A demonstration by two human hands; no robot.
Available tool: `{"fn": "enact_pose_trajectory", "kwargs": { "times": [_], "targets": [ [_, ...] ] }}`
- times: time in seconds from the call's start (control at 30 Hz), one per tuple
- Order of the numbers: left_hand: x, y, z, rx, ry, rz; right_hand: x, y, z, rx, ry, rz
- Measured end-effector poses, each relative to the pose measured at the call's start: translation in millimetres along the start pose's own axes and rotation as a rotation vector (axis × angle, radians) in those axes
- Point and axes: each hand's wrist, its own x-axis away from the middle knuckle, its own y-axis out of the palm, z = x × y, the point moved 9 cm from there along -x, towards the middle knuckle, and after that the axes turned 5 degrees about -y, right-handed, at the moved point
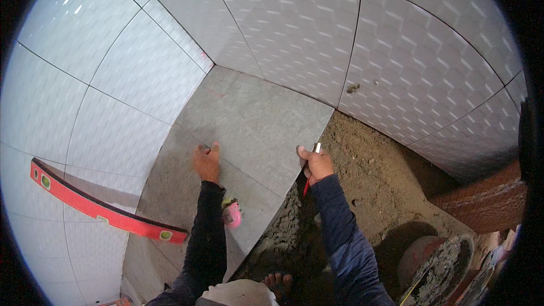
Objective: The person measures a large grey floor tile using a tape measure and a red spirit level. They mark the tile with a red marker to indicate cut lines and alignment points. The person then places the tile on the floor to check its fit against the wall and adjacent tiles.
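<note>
My left hand [207, 164] rests on the grey floor tiles, close to a joint line, thumb and forefinger apart and nothing visible in it. My right hand [318, 166] is closed at the right edge of a large grey floor tile [260, 113]. It grips a slim tool [317, 148] with a pale, metallic-looking upper end and a red lower end; the fingers cover its middle, so its kind is unclear. Beside my left forearm, a pink tape measure [232, 214] lies on the tiles.
A red spirit level [96, 207] sits along the left tiled wall [113, 102]. Rough sandy mortar [368, 175] borders the tile on the right. A mortar-crusted bucket [419, 255] lies lower right, below a brown block-like piece [481, 198]. A bare foot [277, 283] shows at the bottom.
</note>
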Motion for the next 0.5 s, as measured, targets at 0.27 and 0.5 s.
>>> {"fn": "enact_pose_trajectory", "kwargs": {
  "times": [0.27, 0.5],
  "targets": [
    [-30.8, 34.3, -6.0, -0.19, 0.195, -0.298, 23.4, 13.1, -28.6, 0.02, -0.111, -0.141],
    [-1.7, 11.0, 4.5, -0.624, 0.326, -0.271, 86.2, 0.5, -37.5, 0.117, -0.158, -0.151]
  ]
}}
